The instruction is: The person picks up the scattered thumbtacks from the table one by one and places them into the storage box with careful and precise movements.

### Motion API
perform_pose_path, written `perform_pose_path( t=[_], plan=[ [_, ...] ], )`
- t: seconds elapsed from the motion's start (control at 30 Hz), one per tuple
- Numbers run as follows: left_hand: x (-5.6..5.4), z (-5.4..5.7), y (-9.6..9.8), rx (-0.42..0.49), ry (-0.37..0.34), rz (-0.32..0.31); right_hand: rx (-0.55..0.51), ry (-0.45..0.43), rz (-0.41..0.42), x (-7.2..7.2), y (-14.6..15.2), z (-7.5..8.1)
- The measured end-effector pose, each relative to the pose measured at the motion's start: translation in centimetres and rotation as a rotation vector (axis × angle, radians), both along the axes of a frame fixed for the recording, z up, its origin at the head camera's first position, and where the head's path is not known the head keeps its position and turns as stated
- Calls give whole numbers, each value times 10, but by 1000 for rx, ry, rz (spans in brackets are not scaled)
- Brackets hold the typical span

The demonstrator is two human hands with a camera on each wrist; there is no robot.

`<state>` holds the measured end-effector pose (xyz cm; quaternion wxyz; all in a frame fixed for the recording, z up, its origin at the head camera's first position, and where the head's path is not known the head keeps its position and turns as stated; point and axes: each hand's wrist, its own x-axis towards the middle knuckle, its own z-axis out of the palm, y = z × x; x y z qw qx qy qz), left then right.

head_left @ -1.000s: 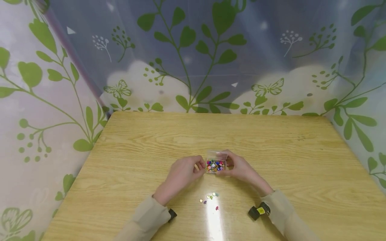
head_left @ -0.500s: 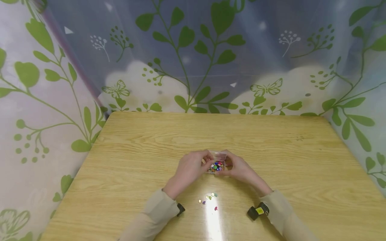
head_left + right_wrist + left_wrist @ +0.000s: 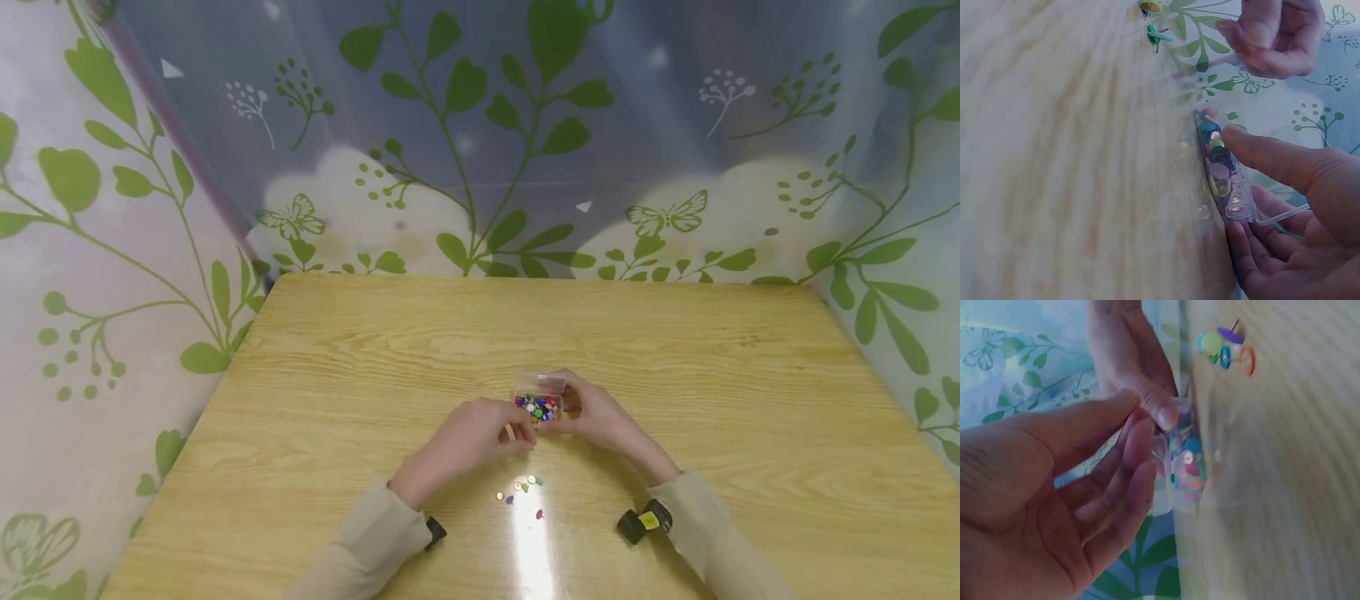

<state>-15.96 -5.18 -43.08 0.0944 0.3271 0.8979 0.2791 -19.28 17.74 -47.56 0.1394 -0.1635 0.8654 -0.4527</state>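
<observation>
A small clear plastic box (image 3: pixel 1242 211) full of colourful thumbtacks (image 3: pixel 537 407) sits on the table with its hinged lid (image 3: pixel 542 383) raised at the back. My right hand (image 3: pixel 596 417) grips its right side, thumb along the front. My left hand (image 3: pixel 468 437) is just in front of the box's left corner. In the left wrist view its thumb and index fingertips come together; I cannot tell whether a thumbtack is between them. Several loose thumbtacks (image 3: pixel 532 480) lie nearer to me, among them a purple thumbtack (image 3: pixel 1230 335) and an orange thumbtack (image 3: pixel 1248 360).
The wood-grain table (image 3: pixel 360 350) carries a bright strip of reflected light towards its front. A leaf-patterned curtain (image 3: pixel 465 150) hangs along the back and sides. Each wrist bears a small black camera (image 3: pixel 633 526).
My left hand went to the right over the box, its fingertips reaching the tacks, then drew back towards me. The right hand keeps the box in place. The loose tacks have stayed put.
</observation>
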Motion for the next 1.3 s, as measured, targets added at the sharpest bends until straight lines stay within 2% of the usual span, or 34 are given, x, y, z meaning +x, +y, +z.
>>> perform_pose_path(
  t=[0.1, 0.3, 0.5, 0.67, 0.77, 0.97, 1.17, 1.3],
  plan=[
    [3, -5, 5, -18, -34, -51, 5, 7, 1, -1, 1, 0],
    [10, -10, 17, -95, -16, -102, 1, 14, 6, -1, 1, 0],
    [12, -15, 23, -149, -36, -100, -10, 7, 9, -1, 1, -1],
    [13, -17, 23, -134, -41, -92, 0, 8, 3, -1, 1, -1],
    [11, -14, 21, -102, -22, -54, 1, 2, 3, -1, 1, -1],
    [3, -7, 12, 36, 0, 76, -12, -8, 7, -1, 1, 0],
    [-7, -5, 8, 80, 88, 199, -29, -11, 7, -1, 0, 0],
    [-11, -6, 9, 106, 120, 256, -23, -19, -5, -1, -1, 0]
  ],
)
